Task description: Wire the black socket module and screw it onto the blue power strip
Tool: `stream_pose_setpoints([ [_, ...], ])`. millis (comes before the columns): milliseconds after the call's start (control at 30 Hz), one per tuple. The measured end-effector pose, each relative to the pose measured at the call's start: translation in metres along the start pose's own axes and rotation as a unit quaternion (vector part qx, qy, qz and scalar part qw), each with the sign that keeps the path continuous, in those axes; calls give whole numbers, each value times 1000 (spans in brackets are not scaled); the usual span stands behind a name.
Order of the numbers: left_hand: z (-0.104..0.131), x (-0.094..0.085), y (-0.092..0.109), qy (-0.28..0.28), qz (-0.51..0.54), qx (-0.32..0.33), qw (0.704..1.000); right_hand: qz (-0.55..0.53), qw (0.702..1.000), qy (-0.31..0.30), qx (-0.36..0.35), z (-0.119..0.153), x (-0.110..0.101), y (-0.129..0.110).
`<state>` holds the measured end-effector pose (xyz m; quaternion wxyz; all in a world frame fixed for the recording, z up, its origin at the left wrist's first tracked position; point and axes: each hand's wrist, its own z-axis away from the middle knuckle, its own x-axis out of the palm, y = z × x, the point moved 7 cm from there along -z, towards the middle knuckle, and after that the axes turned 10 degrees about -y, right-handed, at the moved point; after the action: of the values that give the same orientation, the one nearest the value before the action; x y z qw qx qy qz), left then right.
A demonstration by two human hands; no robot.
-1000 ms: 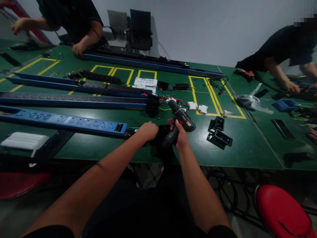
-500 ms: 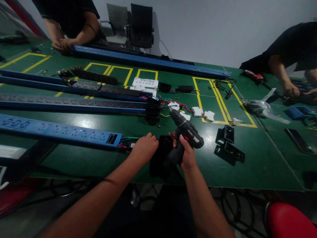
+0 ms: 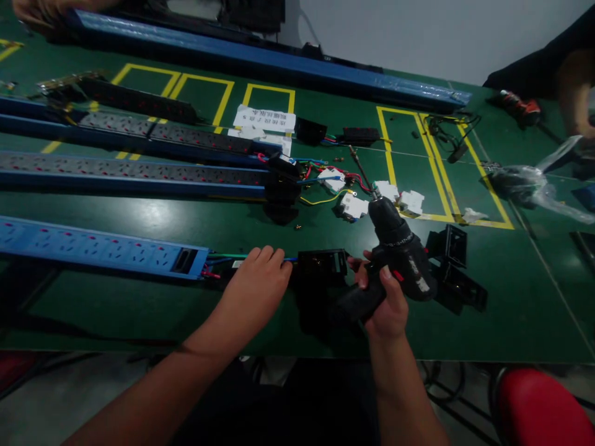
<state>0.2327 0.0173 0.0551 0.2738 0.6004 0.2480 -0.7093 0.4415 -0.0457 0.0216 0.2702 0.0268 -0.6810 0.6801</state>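
Observation:
My right hand (image 3: 388,303) is wrapped round the handle of a black cordless drill (image 3: 402,248). Its long bit points up and away, over the table. My left hand (image 3: 255,275) is closed, palm down, over the wired part between a blue power strip (image 3: 153,251) and a black end box (image 3: 323,265). What its fingers hold is hidden beneath them. Green and pink wires (image 3: 223,256) run out of the strip's end towards this hand. The end box lies just right of its fingertips, with the drill's handle on the box's other side.
White circuit breakers (image 3: 353,206) with loose wires lie beyond the drill. Black brackets (image 3: 458,266) sit to its right. Further blue strips (image 3: 195,189) stretch across the left. Co-workers' hands (image 3: 41,15) and an arm (image 3: 576,80) show at the far edges. A red stool (image 3: 543,406) stands below the table.
My right hand has moved the drill rightward, off the black end box, and the bit now shows clearly. My left hand stays at the wired part. The view has tipped down and come closer.

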Motion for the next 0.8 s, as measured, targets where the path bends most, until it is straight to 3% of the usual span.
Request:
stream_pose_setpoints([
  [133, 5, 3, -8, 8, 24, -3, 1000, -2, 1000, 1, 0, 0, -7, 9],
  [333, 6, 15, -11, 22, 17, 25, 999, -17, 998, 16, 56, 10, -4, 27],
  [800, 16, 27, -3, 100, -8, 73, 992, 23, 998, 0, 56, 11, 4, 28],
])
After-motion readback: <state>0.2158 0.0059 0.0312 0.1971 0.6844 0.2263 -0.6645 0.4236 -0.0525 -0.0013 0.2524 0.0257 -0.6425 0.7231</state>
